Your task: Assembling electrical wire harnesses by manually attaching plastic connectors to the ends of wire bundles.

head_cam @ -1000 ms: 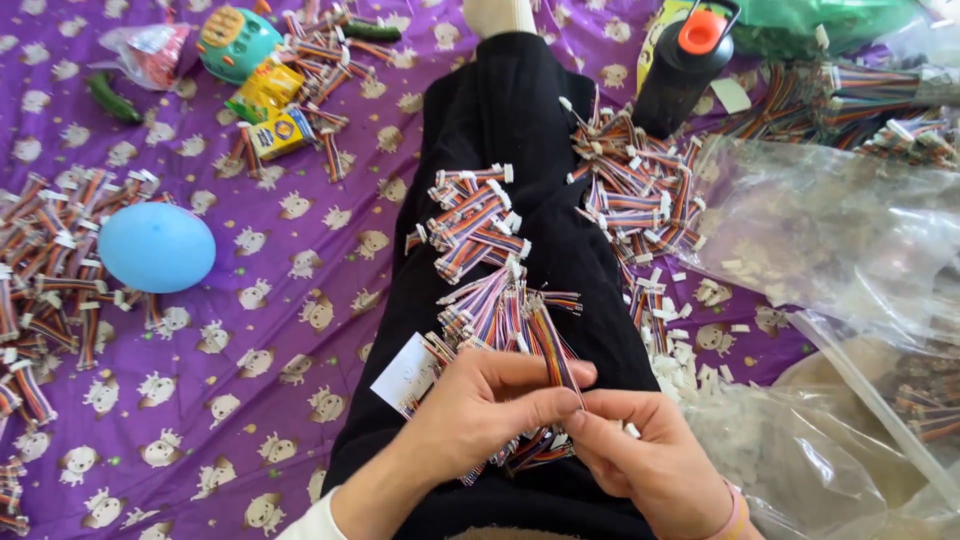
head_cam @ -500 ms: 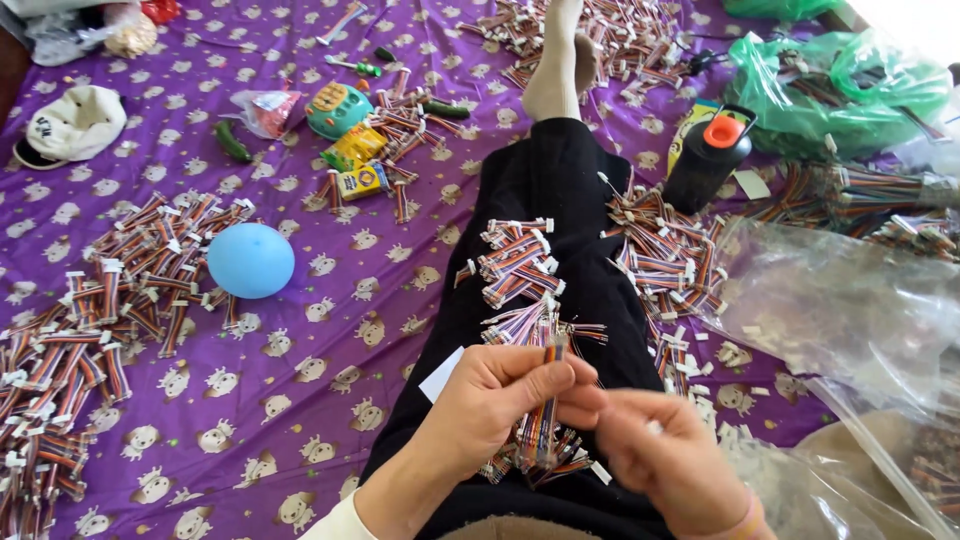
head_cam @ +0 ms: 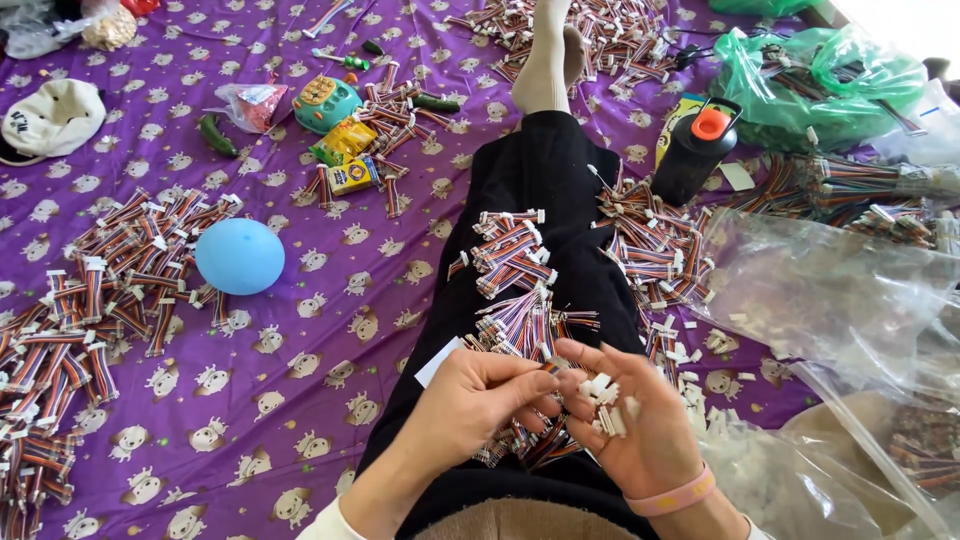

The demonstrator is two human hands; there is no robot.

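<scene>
Purple patterned bedsheet [head_cam: 330,330] spread over the floor; nearest, the right hand [head_cam: 625,425] lies palm-up, grip spread, cradling small white plastic connectors [head_cam: 603,392]. The left hand [head_cam: 478,400] pinches one at that palm. Beyond, striped ribbon-cable bundles [head_cam: 510,255] lie on the black-trousered leg [head_cam: 540,180].

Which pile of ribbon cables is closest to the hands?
The pile on the lap, lying on the black trousers just above the left hand and right hand; other piles lie on the purple sheet.
</scene>
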